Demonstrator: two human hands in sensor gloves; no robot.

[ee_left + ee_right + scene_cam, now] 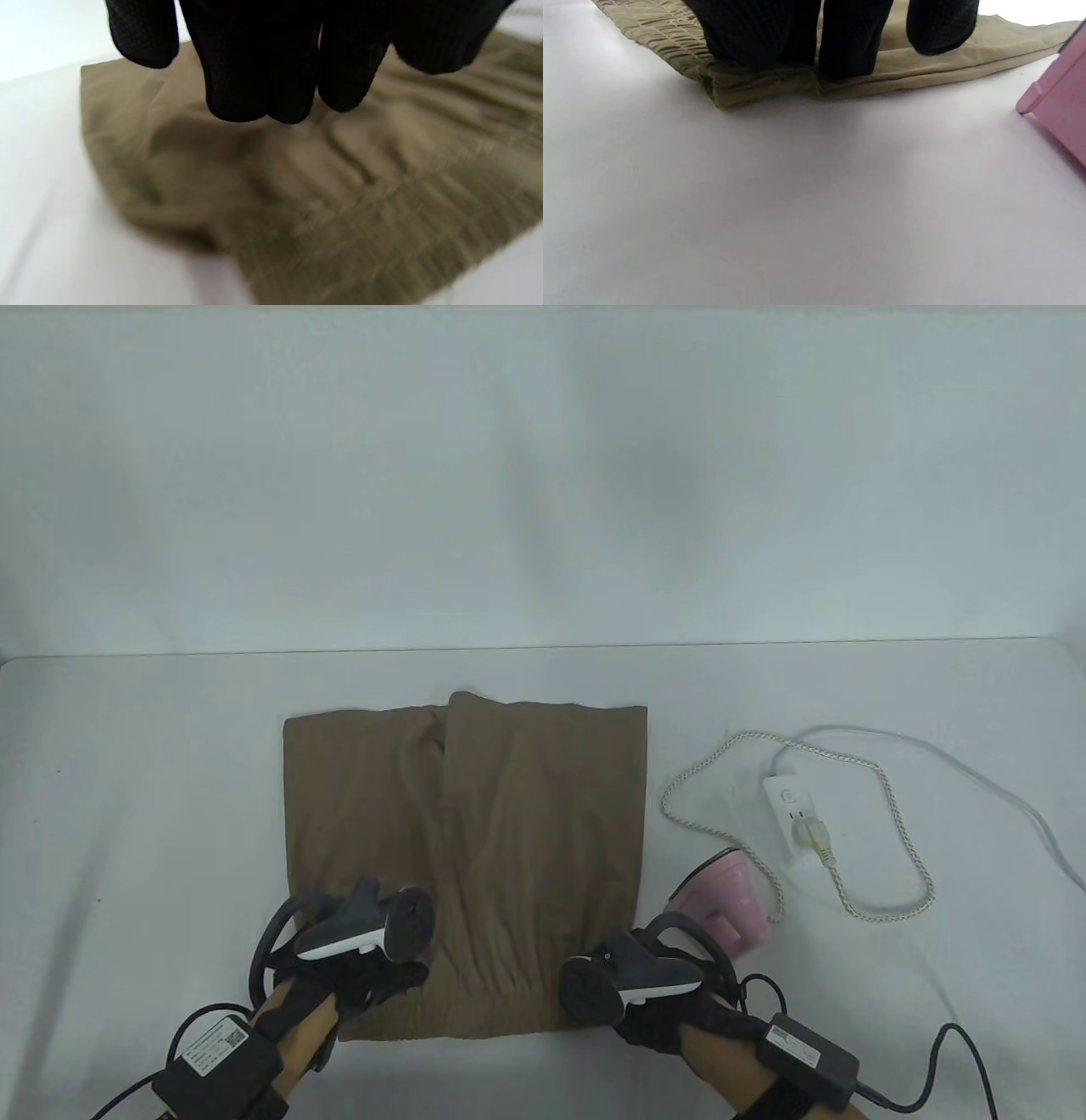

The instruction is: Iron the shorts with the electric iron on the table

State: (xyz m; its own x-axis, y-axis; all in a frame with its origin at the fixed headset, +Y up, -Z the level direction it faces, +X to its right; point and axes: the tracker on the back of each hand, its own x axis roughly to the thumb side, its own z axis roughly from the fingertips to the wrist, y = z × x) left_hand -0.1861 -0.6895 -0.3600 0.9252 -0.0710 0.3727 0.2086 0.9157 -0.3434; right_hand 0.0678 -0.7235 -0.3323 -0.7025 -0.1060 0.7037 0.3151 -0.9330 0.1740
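Tan-brown shorts point(509, 831) lie flat on the white table point(153, 814), with the elastic waistband toward me. My left hand point(386, 980) is over the near left corner of the waistband. In the left wrist view its fingers point(254, 93) hang straight down just above the wrinkled fabric point(339, 190), holding nothing. My right hand point(632, 1027) is at the near right corner. In the right wrist view its fingers point(848, 55) press down on the edge of the shorts point(967, 51). The pink iron point(725, 903) stands just right of the shorts, untouched. It also shows in the right wrist view point(1060, 110).
A white power strip point(793, 814) lies right of the iron with a plug in it. A braided cord point(899, 831) loops around it, and a white cable point(1001, 797) runs off the right edge. A white wall stands behind the table.
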